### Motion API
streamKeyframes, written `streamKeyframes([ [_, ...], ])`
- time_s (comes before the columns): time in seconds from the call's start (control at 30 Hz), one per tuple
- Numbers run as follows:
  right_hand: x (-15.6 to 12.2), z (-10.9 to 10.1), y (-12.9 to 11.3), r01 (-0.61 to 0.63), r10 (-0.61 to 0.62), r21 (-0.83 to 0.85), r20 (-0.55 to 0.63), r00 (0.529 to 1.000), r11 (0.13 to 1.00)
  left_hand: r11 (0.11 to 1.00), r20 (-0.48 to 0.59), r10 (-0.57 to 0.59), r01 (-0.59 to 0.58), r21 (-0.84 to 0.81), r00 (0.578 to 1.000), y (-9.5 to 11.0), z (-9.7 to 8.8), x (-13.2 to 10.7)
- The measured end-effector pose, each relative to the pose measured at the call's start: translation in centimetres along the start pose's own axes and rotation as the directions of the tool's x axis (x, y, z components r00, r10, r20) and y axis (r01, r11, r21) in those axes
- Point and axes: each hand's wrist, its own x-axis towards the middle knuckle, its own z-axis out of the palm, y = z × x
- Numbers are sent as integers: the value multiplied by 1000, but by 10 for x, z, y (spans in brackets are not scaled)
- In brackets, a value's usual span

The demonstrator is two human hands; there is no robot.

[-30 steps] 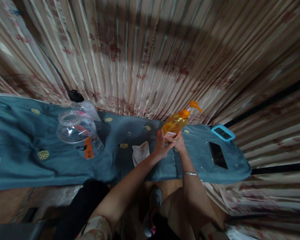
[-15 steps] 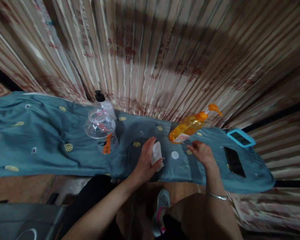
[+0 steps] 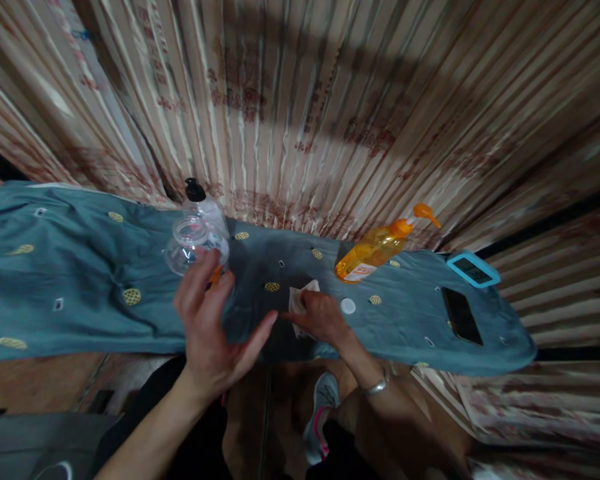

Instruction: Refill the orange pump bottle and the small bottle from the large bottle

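left hand (image 3: pixel 213 333) open, fingers spread, just before clear jar (image 3: pixel 193 240). right hand (image 3: pixel 323 319) curled on white tissue (image 3: pixel 300 297), gripping it on worktop (image 3: pixel 80 293); orange pump bottle (image 3: pixel 375 250) near.

Clear glossy plastic jar (image 3: pixel 196 244); matt cloth cover (image 3: pixel 80 293); crumpled tissue (image 3: pixel 300 298).

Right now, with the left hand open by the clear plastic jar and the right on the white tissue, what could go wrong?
The open left hand hovers by the clear plastic jar, which stands close against the black-capped white pump bottle; a clumsy grab might knock either over.
The right hand lies on the white tissue on the loose teal cloth; dragging the cloth could shift the orange pump bottle or the black phone near the edge.
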Motion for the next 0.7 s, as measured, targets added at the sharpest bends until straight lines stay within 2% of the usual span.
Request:
streamKeyframes([
  [0.07, 4, 6, 2, -9, 9, 2, 33, 999, 1000, 1000, -60, 5, -5, -2, 998, -10, -10, 4],
  [0.13, 9, 7, 8, -10, 8, 36, 57, 998, 999, 999, -125, -39, 38, -11, 991, -20, -18, 7],
  [0.17, 10, 6, 12, -10, 5, 63, 64, 998, 998, 994, -153, -107, 104, -28, 982, -25, -22, 6],
  [0.27, 15, -1, 26, 0, -11, 172, 62, 998, 985, 940, -116, -341, 336, -65, 933, -40, -26, -2],
  [0.4, 22, -11, 41, 15, -34, 347, 50, 998, 938, 822, -60, -563, 551, -143, 825, -56, -14, -22],
  [0.47, 27, -12, 45, 10, -33, 432, 46, 998, 902, 764, -44, -635, 619, -181, 771, -59, -4, -29],
  [0.57, 33, -9, 47, -22, -2, 501, 48, 999, 865, 733, -55, -677, 665, -142, 734, -62, 8, -35],
  [0.7, 41, -4, 49, -88, 82, 440, 31, 996, 894, 708, -50, -706, 699, -104, 707, -69, 16, -42],
])
